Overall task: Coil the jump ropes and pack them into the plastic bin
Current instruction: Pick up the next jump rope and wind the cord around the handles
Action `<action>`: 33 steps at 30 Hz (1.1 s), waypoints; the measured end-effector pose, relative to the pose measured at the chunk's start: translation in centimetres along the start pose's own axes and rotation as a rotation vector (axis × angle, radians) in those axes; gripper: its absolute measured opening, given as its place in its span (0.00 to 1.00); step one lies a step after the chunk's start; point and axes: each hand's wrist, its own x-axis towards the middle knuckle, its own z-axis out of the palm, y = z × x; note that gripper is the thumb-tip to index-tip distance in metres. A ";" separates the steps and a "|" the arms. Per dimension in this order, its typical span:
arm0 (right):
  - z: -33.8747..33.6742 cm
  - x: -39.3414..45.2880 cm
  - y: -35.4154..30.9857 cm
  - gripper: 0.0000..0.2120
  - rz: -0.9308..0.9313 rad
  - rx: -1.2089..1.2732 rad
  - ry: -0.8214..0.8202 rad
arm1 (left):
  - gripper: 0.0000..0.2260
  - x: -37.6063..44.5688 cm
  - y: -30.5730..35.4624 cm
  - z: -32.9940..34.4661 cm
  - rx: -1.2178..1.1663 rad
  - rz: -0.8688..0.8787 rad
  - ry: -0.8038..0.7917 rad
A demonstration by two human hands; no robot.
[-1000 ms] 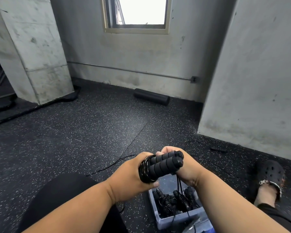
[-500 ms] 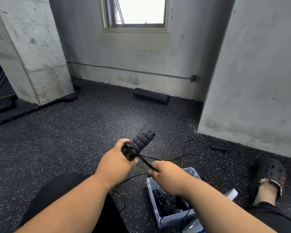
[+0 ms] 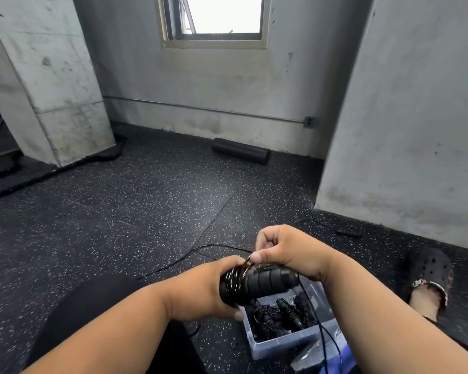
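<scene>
We held the handles (image 3: 265, 283) of a jump rope side by side above the bin (image 3: 289, 338), our left hand (image 3: 200, 290) curled round their near end, where several turns of the thin black cord (image 3: 234, 279) were already wound tight against our fingers. Our right hand (image 3: 287, 251) sat just above and beyond the handles, its thumb and fingertips pinched on the cord at the top of the coil, the other fingers folded in. From that pinch one length of cord ran away to the left across the floor (image 3: 119, 225) and lay loose on the speckled rubber; another hung from the far end of the handles and dropped past the bin's right side, though we could not tell where it ended. The bin stood on the floor directly below our hands, clear-walled, with other black ropes (image 3: 281, 314) already bundled inside it. A grey lid or sheet (image 3: 316, 354) lay against its near corner, too blurred for us to name with certainty. Our right foot in a black clog (image 3: 430, 271) rested well to the right of the bin, and our dark-clad left leg (image 3: 92, 314) stretched along the lower left. Far off by the wall lay a foam roller (image 3: 241, 155), and a small dark object (image 3: 349, 232) sat at the foot of the right-hand pillar.
</scene>
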 end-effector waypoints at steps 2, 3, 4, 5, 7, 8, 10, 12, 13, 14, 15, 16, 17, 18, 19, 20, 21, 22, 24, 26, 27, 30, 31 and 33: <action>0.4 0.2 1.9 0.08 0.023 0.120 0.003 | 0.32 -0.1 0.1 -0.2 -0.139 0.039 0.017; 1.0 0.3 2.8 0.07 0.037 0.156 0.025 | 0.33 0.0 0.0 -0.3 -0.195 0.052 0.027; 1.8 0.5 3.5 0.08 0.058 0.206 0.047 | 0.34 -0.1 -0.1 -0.4 -0.255 0.053 0.032; 2.8 0.7 4.0 0.09 0.090 0.260 0.063 | 0.34 -0.1 -0.2 -0.5 -0.333 0.046 0.029; 4.8 0.8 4.5 0.15 0.148 0.337 0.085 | 0.33 -0.2 -0.1 -0.3 -0.513 0.031 0.036; 5.6 1.0 4.8 0.19 0.159 0.308 0.105 | 0.31 -0.2 0.0 -0.3 -0.602 0.022 0.071; 6.2 1.0 5.1 0.25 0.148 0.070 0.140 | 0.26 0.3 0.4 -0.4 -0.752 -0.070 0.203; 6.4 0.9 4.8 0.21 0.141 -0.166 0.138 | 0.20 1.0 -0.1 -1.2 -0.709 -0.205 0.396; 6.4 0.8 4.4 0.18 0.145 -0.255 0.128 | 0.20 1.2 -0.9 -1.7 -0.588 -0.258 0.474; 6.3 0.8 3.8 0.16 0.134 -0.361 0.112 | 0.21 1.3 -1.6 -2.1 -0.422 -0.298 0.515; 6.1 0.7 2.7 0.15 0.114 -0.500 0.090 | 0.23 1.2 -2.4 -2.4 -0.203 -0.331 0.500; 5.9 0.6 1.6 0.14 0.082 -0.644 0.071 | 0.25 1.1 -2.8 -2.6 0.016 -0.365 0.431; 5.5 0.3 0.3 0.13 0.048 -0.762 0.056 | 0.27 0.9 -3.1 -2.5 0.195 -0.396 0.328; 5.1 0.1 -0.8 0.13 0.016 -0.853 0.042 | 0.28 0.8 -3.1 -2.2 0.316 -0.408 0.219; 4.5 -0.1 -1.9 0.12 -0.005 -0.909 0.025 | 0.29 0.8 -2.9 -1.7 0.378 -0.388 0.113; 4.0 -0.2 -2.7 0.12 -0.012 -0.928 0.002 | 0.30 0.8 -2.5 -1.2 0.412 -0.347 0.018; 3.5 -0.2 -3.2 0.12 -0.011 -0.913 -0.022 | 0.30 0.7 -2.1 -0.6 0.426 -0.293 -0.057; 3.0 -0.1 -3.4 0.12 -0.015 -0.874 -0.044 | 0.31 0.7 -1.8 -0.3 0.438 -0.231 -0.102; 1.9 0.4 -2.6 0.13 -0.015 -0.710 -0.079 | 0.30 0.6 -1.2 0.3 0.407 -0.127 -0.128; 0.8 0.7 -0.8 0.12 -0.005 -0.439 -0.095 | 0.29 0.4 -0.6 0.5 0.238 -0.052 -0.102; 0.4 0.7 0.2 0.11 0.010 -0.270 -0.084 | 0.30 0.3 -0.4 0.5 0.116 -0.026 -0.082; 0.8 0.3 3.1 0.10 0.058 0.233 -0.013 | 0.32 -0.1 0.2 -0.1 -0.226 0.048 -0.004; 1.4 0.3 3.7 0.14 0.092 0.321 -0.005 | 0.32 -0.1 0.1 -0.3 -0.320 0.063 0.020; 2.8 0.3 4.7 0.18 0.137 0.362 0.007 | 0.36 0.0 -0.1 -0.4 -0.543 0.043 0.077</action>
